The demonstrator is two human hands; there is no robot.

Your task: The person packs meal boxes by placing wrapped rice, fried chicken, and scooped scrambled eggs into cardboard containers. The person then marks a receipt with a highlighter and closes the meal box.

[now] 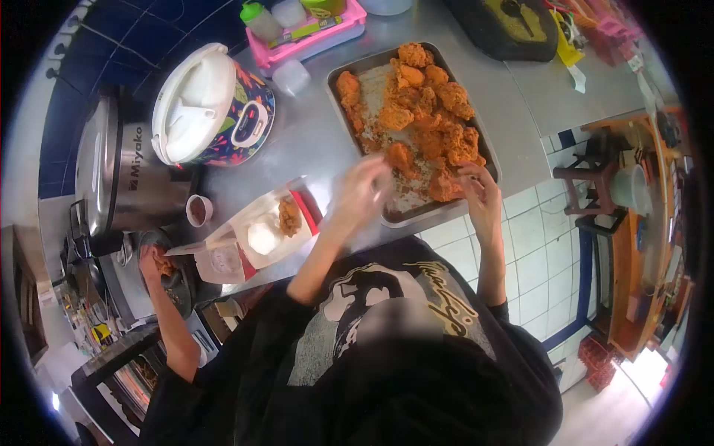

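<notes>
A metal tray [345, 162] holds several pieces of fried chicken [428, 97] and loose crumbs. Motion smears my left hand [364, 189], which is over the tray's near left side; its fingers do not show clearly. At the near right rim, my right hand [483, 192] has curved fingers, spread apart, with the fingertips beside or touching a fried chicken piece [445, 184]. To the left lies an open cardboard box [242, 221] with a mound of white rice [265, 238] and a chicken piece [290, 216] in it.
Another person's hand [155, 262] is by a dark stone mortar [177, 290] at left. Nearby stand a small red-filled cup [198, 211], a floral rice cooker [216, 111] and a steel Miyako cooker [126, 163]. A pink basket [309, 37] and black tray [506, 30] lie behind.
</notes>
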